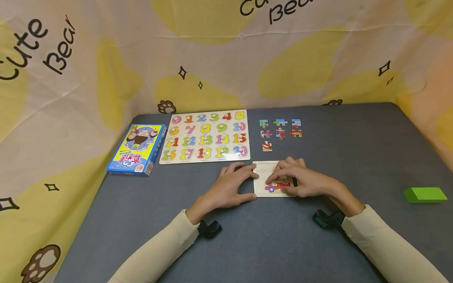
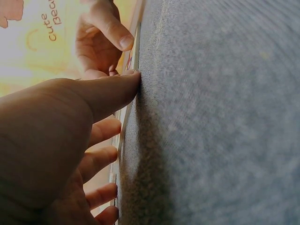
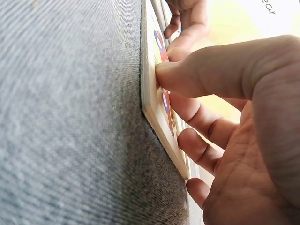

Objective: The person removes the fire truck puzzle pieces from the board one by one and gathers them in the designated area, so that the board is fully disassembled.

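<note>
A small pale wooden board [image 1: 261, 190] lies in front of me, with joined jigsaw pieces [image 1: 271, 188] on it showing a red vehicle with a blue wheel. My left hand [image 1: 231, 186] rests along the board's left edge, fingers spread and thumb at its lower left corner. From the right, my right hand [image 1: 301, 179] reaches over the board. Its thumb and forefinger hold a jigsaw piece [image 3: 165, 101] down against the board, while the other fingers curve over the far side. The right hand partly hides the picture. Beyond the board lie several loose jigsaw pieces [image 1: 280, 133] in rows.
A wooden number board [image 1: 205, 133] lies at the back left, beside a blue and yellow box [image 1: 136, 149]. Far to the right is a green block [image 1: 425, 195]. A patterned cloth [image 1: 226, 59] hangs behind the grey table [image 1: 247, 243].
</note>
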A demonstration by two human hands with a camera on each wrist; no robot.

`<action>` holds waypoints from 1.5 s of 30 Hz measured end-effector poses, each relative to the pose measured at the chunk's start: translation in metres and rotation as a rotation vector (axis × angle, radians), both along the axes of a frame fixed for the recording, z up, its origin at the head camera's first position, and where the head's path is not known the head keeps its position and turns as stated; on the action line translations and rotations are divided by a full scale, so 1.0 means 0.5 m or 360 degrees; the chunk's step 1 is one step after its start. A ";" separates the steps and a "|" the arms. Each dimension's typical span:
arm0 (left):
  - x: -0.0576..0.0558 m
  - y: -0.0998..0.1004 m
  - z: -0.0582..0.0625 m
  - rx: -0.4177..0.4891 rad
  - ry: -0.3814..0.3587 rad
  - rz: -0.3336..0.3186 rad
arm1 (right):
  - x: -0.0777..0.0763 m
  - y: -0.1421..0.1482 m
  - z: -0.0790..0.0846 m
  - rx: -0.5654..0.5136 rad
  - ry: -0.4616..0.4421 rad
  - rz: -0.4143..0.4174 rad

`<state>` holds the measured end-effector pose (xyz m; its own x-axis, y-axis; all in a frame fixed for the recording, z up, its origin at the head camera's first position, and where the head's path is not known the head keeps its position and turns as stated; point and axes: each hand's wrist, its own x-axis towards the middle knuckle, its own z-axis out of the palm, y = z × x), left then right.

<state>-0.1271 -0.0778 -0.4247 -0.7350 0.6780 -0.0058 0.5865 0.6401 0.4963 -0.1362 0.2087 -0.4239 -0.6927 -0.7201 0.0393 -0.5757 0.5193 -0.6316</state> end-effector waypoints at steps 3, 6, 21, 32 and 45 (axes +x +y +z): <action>0.000 0.000 0.000 -0.0013 -0.0003 0.0003 | 0.000 -0.001 0.001 -0.0001 0.0020 0.0003; 0.001 0.000 -0.001 -0.0022 -0.0009 0.0003 | 0.002 -0.002 0.003 0.0002 0.0029 0.0000; 0.000 0.001 0.001 -0.0023 -0.0021 0.0010 | 0.007 -0.007 0.012 -0.0013 0.0014 -0.0033; -0.001 0.000 -0.001 -0.0017 -0.0013 0.0002 | 0.006 -0.009 0.005 -0.0031 -0.0001 -0.0056; 0.000 0.000 0.000 -0.0036 -0.0028 0.0008 | -0.010 0.011 0.005 -0.0121 0.0006 -0.0096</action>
